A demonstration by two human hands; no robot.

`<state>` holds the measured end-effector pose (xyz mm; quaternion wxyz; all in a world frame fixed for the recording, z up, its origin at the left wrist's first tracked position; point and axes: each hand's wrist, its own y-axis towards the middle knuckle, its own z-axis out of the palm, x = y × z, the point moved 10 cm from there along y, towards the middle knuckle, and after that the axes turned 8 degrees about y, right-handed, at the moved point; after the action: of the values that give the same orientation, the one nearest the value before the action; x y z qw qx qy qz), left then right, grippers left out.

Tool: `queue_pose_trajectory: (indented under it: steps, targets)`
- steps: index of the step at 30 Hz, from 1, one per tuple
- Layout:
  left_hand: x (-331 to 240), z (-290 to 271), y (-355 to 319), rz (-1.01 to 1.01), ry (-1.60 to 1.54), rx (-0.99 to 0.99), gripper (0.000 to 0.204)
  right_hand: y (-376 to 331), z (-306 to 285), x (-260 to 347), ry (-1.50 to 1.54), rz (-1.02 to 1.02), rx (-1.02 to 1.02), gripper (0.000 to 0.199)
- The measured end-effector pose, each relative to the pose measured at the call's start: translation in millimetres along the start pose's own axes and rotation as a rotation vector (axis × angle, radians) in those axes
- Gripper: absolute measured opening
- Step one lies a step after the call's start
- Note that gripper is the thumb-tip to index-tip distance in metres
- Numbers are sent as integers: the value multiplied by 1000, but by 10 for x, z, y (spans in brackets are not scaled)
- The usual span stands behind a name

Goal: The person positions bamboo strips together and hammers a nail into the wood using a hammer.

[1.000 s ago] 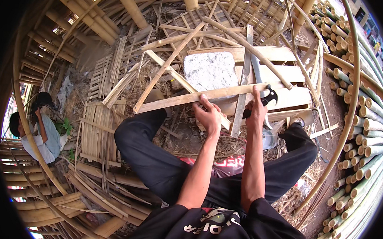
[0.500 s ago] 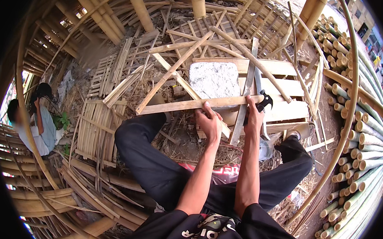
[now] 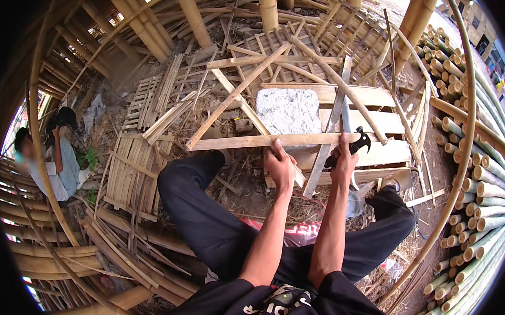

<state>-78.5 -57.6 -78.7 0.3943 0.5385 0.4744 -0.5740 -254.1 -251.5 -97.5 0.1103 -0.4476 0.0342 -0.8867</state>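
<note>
**Slat Steadied, Hammer Held**

At frame centre, a bamboo slat [image 3: 264, 141] is pinned flat by the left hand [image 3: 280, 167], fingers pressed down on it. Just right, a hammer [image 3: 351, 148] is gripped in the closed right hand [image 3: 344, 161]. The slat is best held firmly, fingers kept off the strike point.

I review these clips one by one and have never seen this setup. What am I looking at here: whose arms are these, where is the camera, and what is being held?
There is no machine: a person sits on the ground, and the fisheye camera on their head looks down, so straight edges bend near the rim. The two forearms rising from the lower edge are their own. The left hand presses on a long bamboo slat lying crosswise. The right hand grips a black claw hammer. Beyond them lie a wooden pallet with a grey stone slab on it, and loose bamboo strips. Cut bamboo poles are stacked at right. Another person crouches far left.
</note>
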Motion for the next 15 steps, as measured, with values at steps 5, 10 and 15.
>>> queue_pose_trajectory:
  steps: [5, 10, 15]
  targets:
    - [148, 9, 51, -73, 180, 35, 51, 124, 142, 16, 2, 16, 62, 22]
    - [30, -28, -4, -30, 120, 19, 53, 32, 105, -8, 6, 8, 14, 19]
    - [31, -26, 11, -38, 99, 12, 48, 15, 126, -5, 26, 33, 46, 19]
